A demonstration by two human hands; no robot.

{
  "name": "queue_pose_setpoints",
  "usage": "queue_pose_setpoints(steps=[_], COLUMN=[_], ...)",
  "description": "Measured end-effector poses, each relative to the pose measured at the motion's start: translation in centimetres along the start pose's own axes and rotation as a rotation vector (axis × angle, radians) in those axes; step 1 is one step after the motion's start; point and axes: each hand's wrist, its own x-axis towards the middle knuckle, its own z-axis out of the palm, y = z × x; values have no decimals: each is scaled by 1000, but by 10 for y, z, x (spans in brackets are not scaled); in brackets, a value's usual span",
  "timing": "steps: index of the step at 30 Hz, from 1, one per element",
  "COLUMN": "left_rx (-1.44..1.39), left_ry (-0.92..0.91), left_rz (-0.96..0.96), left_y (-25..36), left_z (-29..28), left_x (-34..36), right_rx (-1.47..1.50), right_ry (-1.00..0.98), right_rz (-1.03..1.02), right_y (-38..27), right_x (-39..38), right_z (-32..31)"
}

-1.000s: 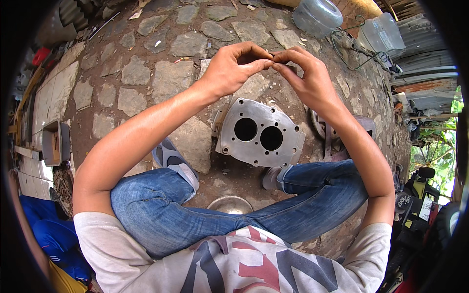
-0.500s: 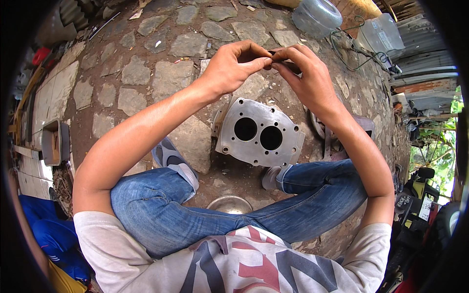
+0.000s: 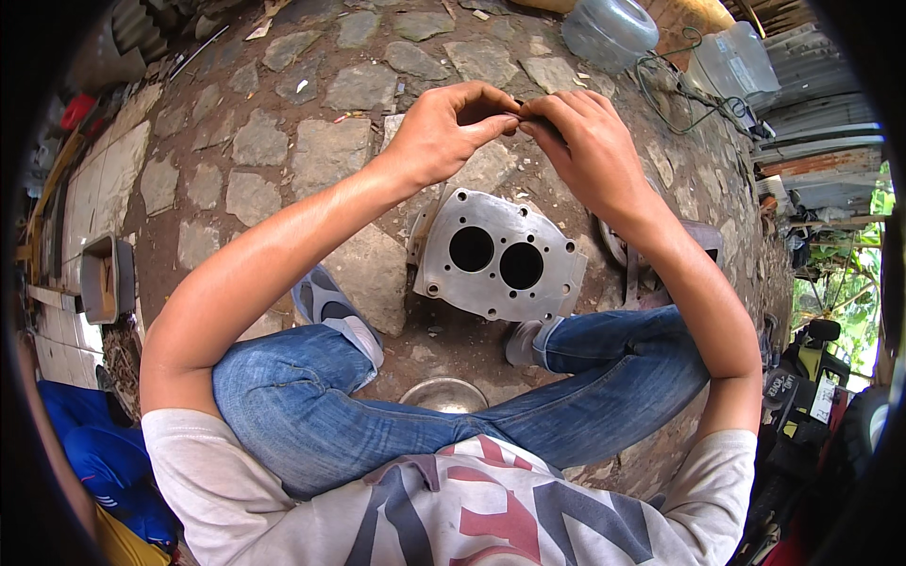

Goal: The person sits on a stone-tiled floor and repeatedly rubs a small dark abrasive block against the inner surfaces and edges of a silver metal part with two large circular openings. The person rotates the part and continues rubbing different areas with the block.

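My left hand (image 3: pixel 447 134) and my right hand (image 3: pixel 592 149) meet fingertip to fingertip above and beyond a metal engine block. Both are closed in a pinch on something small and dark (image 3: pixel 518 114), mostly hidden by the fingers; I cannot make out its kind. Dark smudges mark my fingers. Below them, on the ground between my feet, lies the grey engine block (image 3: pixel 500 223). Its flat upper face has two large round bores and several smaller holes. Neither hand touches the block.
A shiny metal bowl (image 3: pixel 444 392) sits between my legs. Clear plastic containers (image 3: pixel 609 36) and a green cord (image 3: pixel 672 121) lie at the far right. Left stands a grey tray (image 3: pixel 124 274); nearer, a person in blue clothing (image 3: pixel 99 448). Uneven stones (image 3: pixel 363 87) pave the ground.
My right hand's fingers have closed in and curled down, narrowing the gap to the thumb. Less of the small dark thing shows. My left hand has barely moved.
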Motion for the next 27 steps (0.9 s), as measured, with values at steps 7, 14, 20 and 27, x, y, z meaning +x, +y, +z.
queue_pose_setpoints(steps=[7,14,20,27], left_rx=[-23,-10,-32,-98], left_ry=[21,20,11,15], left_rz=[-7,-43,-5,-33], left_y=[-2,7,1,-2], left_z=[0,2,0,2], left_x=[-1,-1,-1,0], right_rx=[53,156,74,64], right_ry=[9,1,25,15], right_rz=[6,124,58,23], right_y=[1,-1,-5,-1], right_x=[-1,1,2,2], right_z=[0,-3,-4,-1])
